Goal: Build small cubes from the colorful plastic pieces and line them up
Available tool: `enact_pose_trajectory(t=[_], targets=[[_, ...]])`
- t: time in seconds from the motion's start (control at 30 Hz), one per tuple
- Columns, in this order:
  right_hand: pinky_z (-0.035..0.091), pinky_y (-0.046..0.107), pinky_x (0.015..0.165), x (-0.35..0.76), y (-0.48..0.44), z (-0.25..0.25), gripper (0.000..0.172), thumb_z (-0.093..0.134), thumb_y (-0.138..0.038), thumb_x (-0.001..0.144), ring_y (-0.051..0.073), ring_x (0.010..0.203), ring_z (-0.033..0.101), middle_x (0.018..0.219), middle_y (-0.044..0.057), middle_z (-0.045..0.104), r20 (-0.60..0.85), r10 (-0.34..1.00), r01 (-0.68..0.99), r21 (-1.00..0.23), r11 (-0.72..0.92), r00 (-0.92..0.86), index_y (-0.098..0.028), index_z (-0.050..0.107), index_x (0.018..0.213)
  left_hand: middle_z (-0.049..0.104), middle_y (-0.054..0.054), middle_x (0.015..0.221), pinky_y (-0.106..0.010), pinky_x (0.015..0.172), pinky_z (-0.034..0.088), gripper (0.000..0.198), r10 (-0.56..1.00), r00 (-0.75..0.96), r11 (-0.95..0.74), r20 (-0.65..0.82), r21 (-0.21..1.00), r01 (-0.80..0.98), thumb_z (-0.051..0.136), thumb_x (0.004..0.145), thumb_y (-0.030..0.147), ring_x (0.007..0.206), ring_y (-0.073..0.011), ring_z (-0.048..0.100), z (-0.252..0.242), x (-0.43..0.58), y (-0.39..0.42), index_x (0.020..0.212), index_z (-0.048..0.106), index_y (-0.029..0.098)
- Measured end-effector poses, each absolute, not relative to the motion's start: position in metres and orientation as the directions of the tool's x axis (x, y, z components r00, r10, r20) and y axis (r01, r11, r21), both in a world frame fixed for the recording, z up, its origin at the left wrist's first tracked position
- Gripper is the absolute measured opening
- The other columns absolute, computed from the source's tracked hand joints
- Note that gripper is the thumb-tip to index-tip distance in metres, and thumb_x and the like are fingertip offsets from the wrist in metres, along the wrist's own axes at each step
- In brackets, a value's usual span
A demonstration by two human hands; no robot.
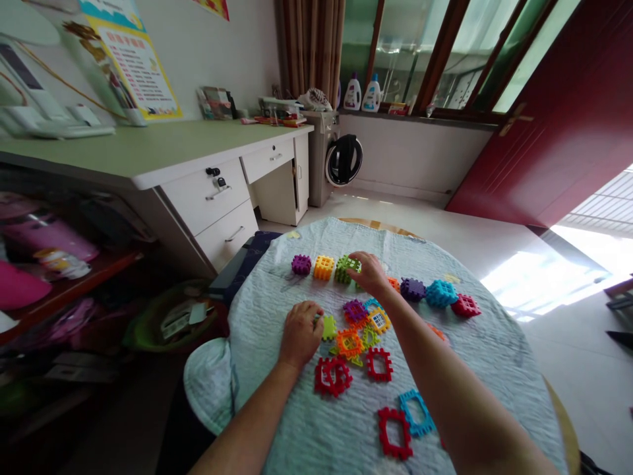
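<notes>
My right hand point(372, 273) reaches across the cloth, its fingers closed on the side of a green stack of square interlocking pieces point(345, 269). My left hand point(301, 335) is curled low over the cloth, thumb and fingers at the edge of a lime-green square piece point(329, 328). Beside that piece lies a loose pile with an orange piece point(349, 343), a purple piece point(355, 311) and a yellow piece point(378, 320). Along the far side stand a purple stack point(301, 264), a yellow stack point(324, 267), a dark purple stack point(412, 289), a blue stack point(441, 293) and a red stack point(465, 305).
Red frames point(394, 433) and a blue frame point(417, 413) lie nearer me on the round cloth-covered table point(316, 435). A desk point(188, 148) runs along the left wall, with a washing machine point(320, 155) beyond. A red door point(539, 125) stands at right.
</notes>
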State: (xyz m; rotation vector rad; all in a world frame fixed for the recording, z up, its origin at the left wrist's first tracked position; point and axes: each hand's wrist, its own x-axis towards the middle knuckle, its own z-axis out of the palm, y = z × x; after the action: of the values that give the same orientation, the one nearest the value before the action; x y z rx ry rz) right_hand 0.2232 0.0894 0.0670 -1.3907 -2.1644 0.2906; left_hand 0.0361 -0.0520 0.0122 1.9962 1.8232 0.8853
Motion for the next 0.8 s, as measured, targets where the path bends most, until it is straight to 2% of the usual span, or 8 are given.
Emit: enact_pose_trajectory(t=[0.17, 0.3, 0.43, 0.53, 0.67, 0.73, 0.8], targets=[[0.042, 0.039, 0.097, 0.214, 0.097, 0.07, 0.028, 0.065, -0.024, 0.08, 0.026, 0.107, 0.059, 0.116, 0.01, 0.068, 0.254, 0.904, 0.829, -0.368, 0.42, -0.345, -0.018, 0.067, 0.107, 0.064, -0.004, 0.098, -0.04, 0.092, 0.042, 0.012, 0.972, -0.002, -0.143, 0.235, 0.599, 0.788, 0.053, 0.08, 0.017, 0.099, -0.0233, 0.055, 0.013, 0.036, -0.051, 0.087, 0.062, 0.022], [0.042, 0.043, 0.094, 0.211, 0.095, 0.062, 0.026, 0.065, -0.024, 0.079, 0.029, 0.106, 0.058, 0.113, 0.008, 0.07, 0.218, 0.915, 0.847, -0.353, 0.398, -0.339, -0.022, 0.068, 0.104, 0.064, -0.005, 0.097, -0.04, 0.092, 0.042, 0.012, 0.971, -0.005, -0.144, 0.238, 0.604, 0.784, 0.053, 0.08, 0.016, 0.099, -0.0232, 0.055, 0.014, 0.036, -0.052, 0.087, 0.062, 0.022], [0.042, 0.048, 0.094, 0.211, 0.09, 0.06, 0.037, 0.065, -0.024, 0.078, 0.033, 0.111, 0.055, 0.121, 0.01, 0.067, 0.23, 0.919, 0.843, -0.375, 0.387, -0.32, -0.02, 0.065, 0.115, 0.064, -0.005, 0.097, -0.039, 0.093, 0.042, 0.012, 0.969, -0.008, -0.149, 0.248, 0.605, 0.782, 0.053, 0.081, 0.016, 0.099, -0.0229, 0.054, 0.014, 0.036, -0.052, 0.086, 0.062, 0.022], [0.041, 0.05, 0.098, 0.219, 0.08, 0.067, 0.047, 0.067, -0.026, 0.077, 0.032, 0.116, 0.053, 0.13, 0.012, 0.062, 0.31, 0.906, 0.793, -0.452, 0.407, -0.288, -0.018, 0.06, 0.123, 0.064, -0.005, 0.096, -0.039, 0.093, 0.043, 0.012, 0.966, -0.006, -0.154, 0.258, 0.598, 0.787, 0.052, 0.08, 0.016, 0.098, -0.0227, 0.055, 0.011, 0.035, -0.051, 0.086, 0.061, 0.021], [0.042, 0.049, 0.102, 0.254, 0.053, 0.078, 0.041, 0.067, -0.031, 0.077, 0.028, 0.115, 0.057, 0.127, 0.011, 0.064, 0.378, 0.889, 0.685, -0.578, 0.444, -0.257, -0.02, 0.064, 0.116, 0.065, -0.005, 0.097, -0.039, 0.093, 0.042, 0.012, 0.96, -0.004, -0.168, 0.282, 0.583, 0.795, 0.052, 0.08, 0.016, 0.098, -0.0225, 0.055, 0.006, 0.035, -0.049, 0.086, 0.062, 0.021], [0.045, 0.046, 0.099, 0.283, 0.032, 0.079, 0.035, 0.066, -0.034, 0.078, 0.025, 0.108, 0.062, 0.119, 0.009, 0.067, 0.323, 0.922, 0.63, -0.675, 0.383, -0.215, -0.021, 0.066, 0.11, 0.065, -0.004, 0.097, -0.038, 0.093, 0.043, 0.012, 0.956, -0.003, -0.175, 0.294, 0.578, 0.797, 0.052, 0.08, 0.016, 0.098, -0.0224, 0.056, 0.004, 0.034, -0.049, 0.086, 0.062, 0.021], [0.05, 0.042, 0.092, 0.317, 0.009, 0.076, 0.033, 0.064, -0.04, 0.08, 0.023, 0.1, 0.066, 0.111, 0.009, 0.071, 0.2, 0.967, 0.549, -0.796, 0.253, -0.155, -0.022, 0.067, 0.107, 0.065, -0.004, 0.097, -0.038, 0.092, 0.043, 0.012, 0.952, 0.009, -0.189, 0.305, 0.567, 0.802, 0.052, 0.08, 0.017, 0.097, -0.0225, 0.056, 0.003, 0.034, -0.048, 0.085, 0.062, 0.021]])
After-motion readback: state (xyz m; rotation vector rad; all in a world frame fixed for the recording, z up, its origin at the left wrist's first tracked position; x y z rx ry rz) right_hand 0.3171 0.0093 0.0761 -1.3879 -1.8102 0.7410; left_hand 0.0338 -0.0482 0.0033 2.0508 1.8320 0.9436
